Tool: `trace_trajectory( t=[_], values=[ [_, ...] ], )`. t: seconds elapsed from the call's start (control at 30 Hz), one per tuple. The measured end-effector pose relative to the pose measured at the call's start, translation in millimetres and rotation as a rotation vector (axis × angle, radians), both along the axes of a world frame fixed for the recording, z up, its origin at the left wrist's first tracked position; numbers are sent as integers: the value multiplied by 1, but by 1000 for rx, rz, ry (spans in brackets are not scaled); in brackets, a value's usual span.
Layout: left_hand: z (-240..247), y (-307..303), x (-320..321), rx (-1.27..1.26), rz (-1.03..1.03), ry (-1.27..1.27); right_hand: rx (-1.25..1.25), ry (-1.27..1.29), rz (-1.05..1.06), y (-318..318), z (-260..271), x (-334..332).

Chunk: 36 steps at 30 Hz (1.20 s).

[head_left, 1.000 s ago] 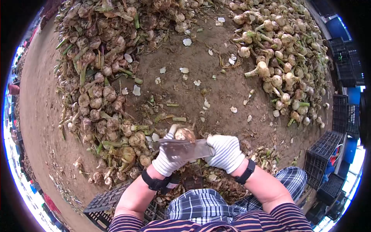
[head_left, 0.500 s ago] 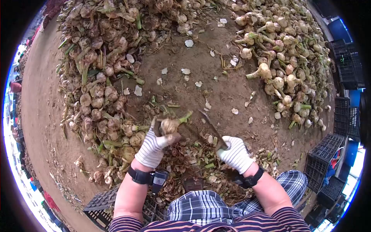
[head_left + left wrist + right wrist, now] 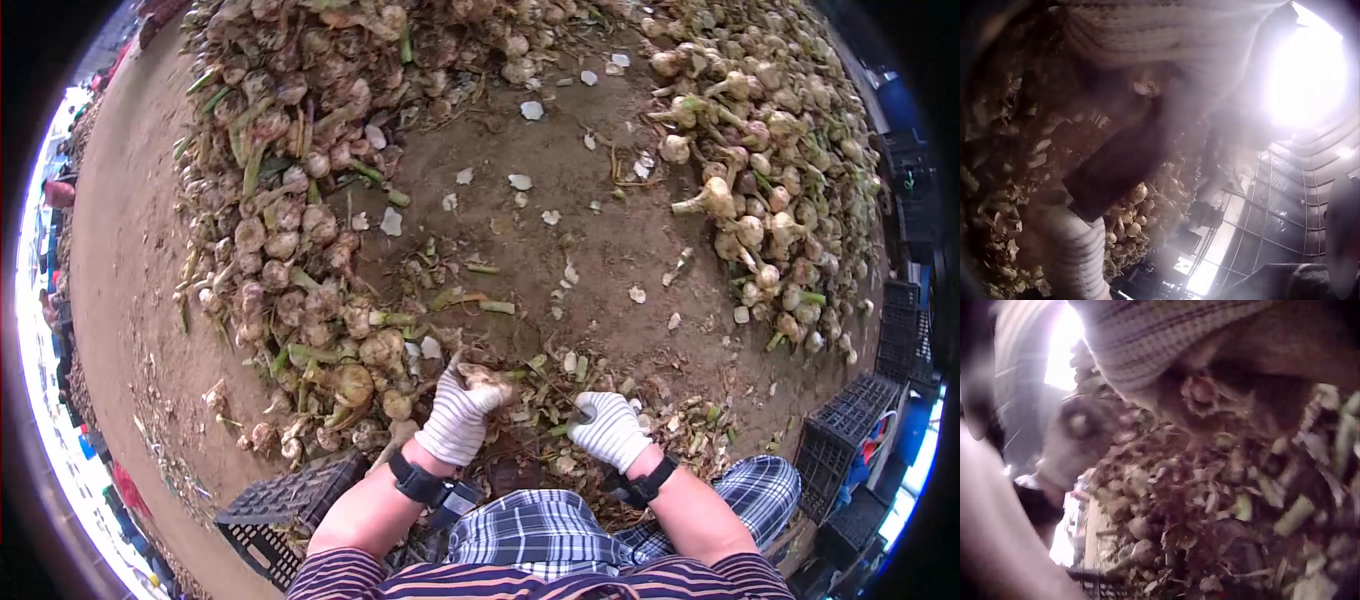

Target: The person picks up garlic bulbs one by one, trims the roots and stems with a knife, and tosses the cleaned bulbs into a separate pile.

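Note:
In the head view my gloved left hand (image 3: pixel 460 412) grips a garlic bulb (image 3: pixel 486 378) with its stem pointing right. My gloved right hand (image 3: pixel 608 430), a short way to the right, holds a broad-bladed knife by its handle. The blade appears nearly edge-on from above, but in the left wrist view the knife (image 3: pixel 1116 169) shows as a wide, dark, flat slab reaching up from the right glove. Below both hands lies a heap of cut stems and skins (image 3: pixel 690 432). The right wrist view is blurred, with my right glove (image 3: pixel 1166 347) across its top.
A large pile of untrimmed garlic (image 3: pixel 280 215) rises at the left, and a paler pile of bulbs (image 3: pixel 775 200) lies at the right. One black crate (image 3: pixel 290 505) stands by my left forearm. More black crates (image 3: pixel 845 420) line the right side. Skin scraps (image 3: pixel 520 182) dot the dirt floor.
The knife's broad face lay across the bulb, then the hands parted. Now the left hand has brought the bulb lower and rightward, nearer the knife. The head view has shifted slightly.

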State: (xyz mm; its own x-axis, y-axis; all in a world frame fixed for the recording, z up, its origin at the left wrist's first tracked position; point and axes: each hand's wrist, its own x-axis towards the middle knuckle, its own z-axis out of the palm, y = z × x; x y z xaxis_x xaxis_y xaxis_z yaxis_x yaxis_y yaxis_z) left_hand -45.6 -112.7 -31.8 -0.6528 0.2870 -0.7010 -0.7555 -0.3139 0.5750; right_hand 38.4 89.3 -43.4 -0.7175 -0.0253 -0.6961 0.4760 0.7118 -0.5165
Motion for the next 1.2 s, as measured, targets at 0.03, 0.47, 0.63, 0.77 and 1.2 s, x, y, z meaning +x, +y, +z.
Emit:
trace_trajectory(
  t=[0.03, 0.47, 0.63, 0.77, 1.2],
  values=[
    [-5, -7, 2, 48, -27, -33, 35, -53, -8, -3, -6, 2],
    [57, 52, -160, -763, -289, 1061, -116, 54, -509, 26, -9, -9],
    [-24, -59, -176, -1763, -555, 427, -141, 18, -663, 51, -27, 12],
    [-25, -43, -167, -1611, -956, 645, -173, 19, -623, 38, -21, -3],
    [-21, -40, -115, -1093, -926, 561, 140, 295, -226, 25, 34, -39]
  ],
)
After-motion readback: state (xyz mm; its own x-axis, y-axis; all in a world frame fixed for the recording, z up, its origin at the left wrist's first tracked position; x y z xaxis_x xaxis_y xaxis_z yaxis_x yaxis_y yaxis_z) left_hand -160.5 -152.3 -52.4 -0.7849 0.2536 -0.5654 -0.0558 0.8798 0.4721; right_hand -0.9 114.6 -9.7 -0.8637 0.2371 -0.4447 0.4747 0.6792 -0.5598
